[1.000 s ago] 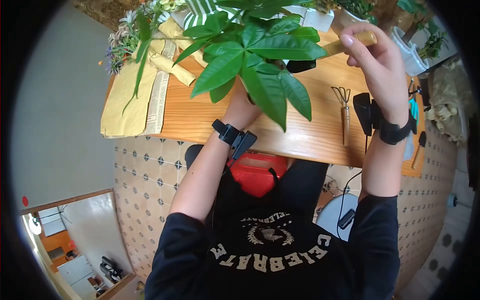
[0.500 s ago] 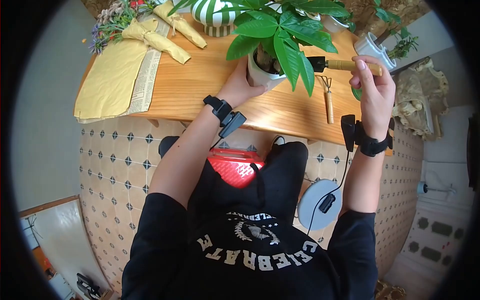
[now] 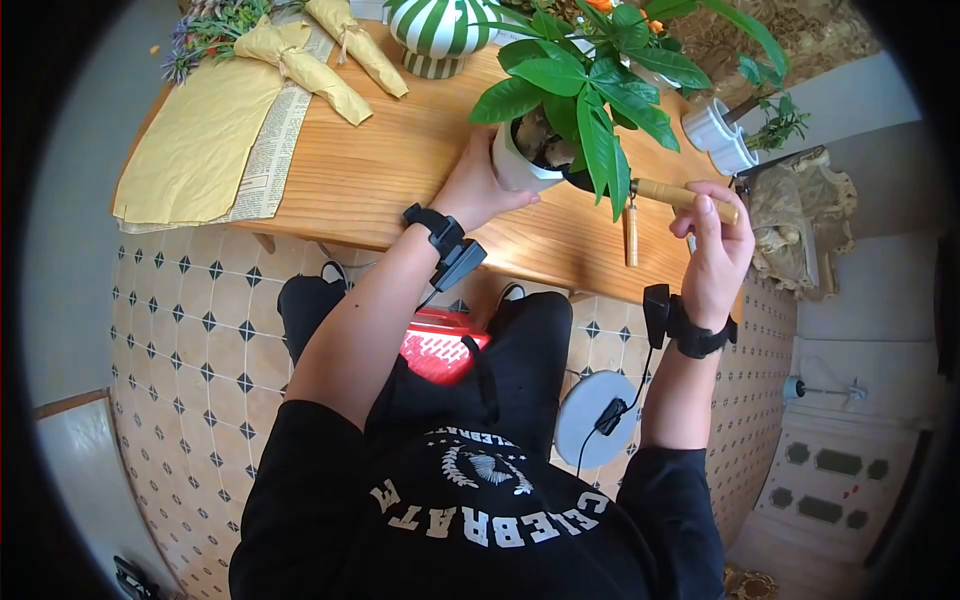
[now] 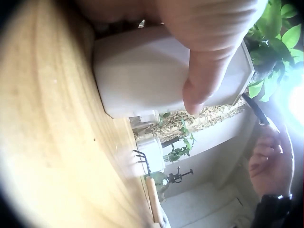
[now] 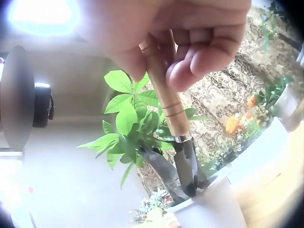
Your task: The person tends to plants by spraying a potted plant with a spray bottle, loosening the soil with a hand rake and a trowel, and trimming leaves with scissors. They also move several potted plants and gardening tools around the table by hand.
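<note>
My left hand (image 3: 472, 190) holds a white plant pot (image 3: 515, 172) near the table's front, its thumb along the near side. In the pot stands a thick-stemmed plant with broad green leaves (image 3: 552, 75) above dark soil. My right hand (image 3: 712, 250) pinches the wooden handle of a small trowel (image 3: 662, 198) between thumb and fingers. In the right wrist view, the trowel's black blade (image 5: 186, 166) points down inside the pot's rim, beside the stem. Leaves partly hide the blade in the head view. Below the handle, a small hand rake (image 3: 631, 238) lies on the table.
Wrapped paper bundles (image 3: 318, 85) lie at the left on yellow paper (image 3: 195, 150) and newspaper. A green-and-white striped pot (image 3: 440, 30) stands behind. Smaller white pots (image 3: 732, 150) are at the back right. Orange flowers (image 5: 232, 124) stand beyond the trowel.
My right hand has brought the trowel left and down, and its blade has gone from beside the leaves to the pot. My left hand keeps holding the pot. The head view has shifted.
</note>
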Action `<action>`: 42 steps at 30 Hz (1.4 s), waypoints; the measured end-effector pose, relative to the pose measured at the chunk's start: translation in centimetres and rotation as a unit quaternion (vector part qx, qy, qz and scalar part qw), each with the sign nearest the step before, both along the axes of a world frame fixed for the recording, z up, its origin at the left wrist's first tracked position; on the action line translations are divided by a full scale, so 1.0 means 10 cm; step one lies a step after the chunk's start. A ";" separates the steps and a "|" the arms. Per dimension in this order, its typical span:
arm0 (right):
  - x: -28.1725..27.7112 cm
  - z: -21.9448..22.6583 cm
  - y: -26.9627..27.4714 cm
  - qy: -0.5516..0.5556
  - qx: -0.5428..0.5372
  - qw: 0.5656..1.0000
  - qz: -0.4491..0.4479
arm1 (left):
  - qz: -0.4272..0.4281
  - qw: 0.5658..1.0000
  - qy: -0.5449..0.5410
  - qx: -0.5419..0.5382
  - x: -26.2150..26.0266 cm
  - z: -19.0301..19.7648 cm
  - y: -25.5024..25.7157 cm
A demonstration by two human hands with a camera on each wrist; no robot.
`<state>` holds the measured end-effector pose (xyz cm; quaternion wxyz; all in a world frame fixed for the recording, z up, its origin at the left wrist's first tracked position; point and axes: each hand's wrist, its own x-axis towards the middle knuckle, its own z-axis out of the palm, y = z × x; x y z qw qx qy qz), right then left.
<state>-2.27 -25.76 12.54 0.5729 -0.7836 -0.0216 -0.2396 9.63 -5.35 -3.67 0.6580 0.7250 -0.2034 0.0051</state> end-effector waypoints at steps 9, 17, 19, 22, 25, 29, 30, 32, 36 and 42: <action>-0.05 -0.04 -0.04 -0.034 0.015 0.999 -0.006 | -0.067 0.998 -0.013 0.007 0.05 0.08 0.11; -0.14 -0.14 -0.04 -0.011 0.005 0.999 0.036 | -0.036 0.999 -0.005 0.000 0.08 -0.02 0.04; -0.15 -0.16 -0.06 -0.023 0.013 0.999 0.018 | -0.040 0.999 0.021 0.010 0.08 -0.04 0.05; -0.12 -0.16 -0.08 -0.012 0.013 1.000 0.006 | -0.047 0.999 0.010 0.014 0.08 0.00 0.09; -0.16 -0.18 -0.10 -0.013 0.013 0.999 0.043 | -0.081 0.995 0.029 -0.048 0.06 0.03 0.08; -0.24 -0.25 -0.12 -0.017 0.034 0.999 0.015 | -0.047 0.998 -0.030 -0.021 0.11 -0.08 -0.01; -0.26 -0.28 -0.11 -0.017 0.036 0.999 0.015 | -0.025 0.998 -0.044 -0.025 0.04 -0.01 -0.06; -0.32 -0.31 -0.13 -0.017 0.042 0.999 0.015 | 0.011 0.996 -0.078 -0.038 -0.07 0.20 -0.13; -0.39 -0.27 -0.10 -0.042 0.065 0.997 0.013 | 0.004 0.997 -0.073 -0.020 -0.23 0.30 -0.01; -0.35 -0.24 -0.11 -0.047 0.082 0.992 0.078 | -0.052 0.999 0.001 0.002 -0.54 0.37 0.39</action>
